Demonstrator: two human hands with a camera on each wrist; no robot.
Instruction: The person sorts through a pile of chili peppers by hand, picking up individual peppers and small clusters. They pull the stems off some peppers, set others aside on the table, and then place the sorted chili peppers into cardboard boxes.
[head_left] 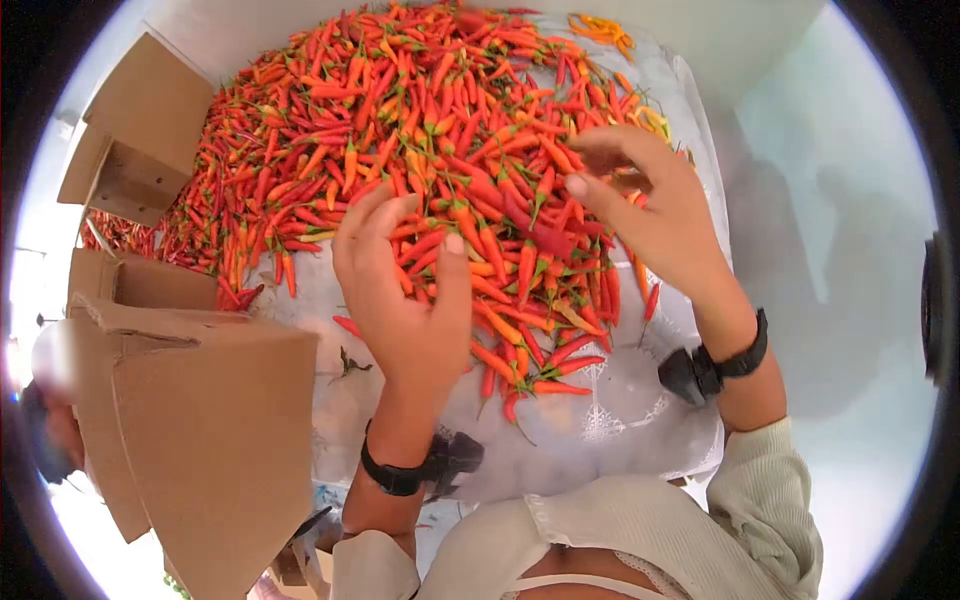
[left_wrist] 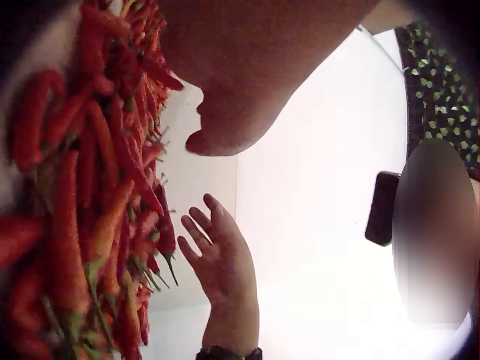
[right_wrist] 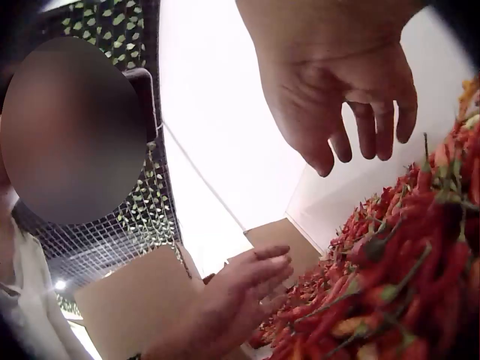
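A big heap of red and orange chili peppers with green stems covers a pale patterned cloth. Over the near part of the heap is my left hand, its fingers spread a little and its thumb apart. To the right of the same peppers, my right hand faces it with palm inward and fingers bent loosely. Nothing shows between the fingers of the right hand in the right wrist view. From the left wrist side, the peppers lie close beside the left hand.
An open cardboard box stands at the near left, with another cardboard flap behind it. White walls rise at the right and back. A few yellow peppers lie at the far right edge of the heap.
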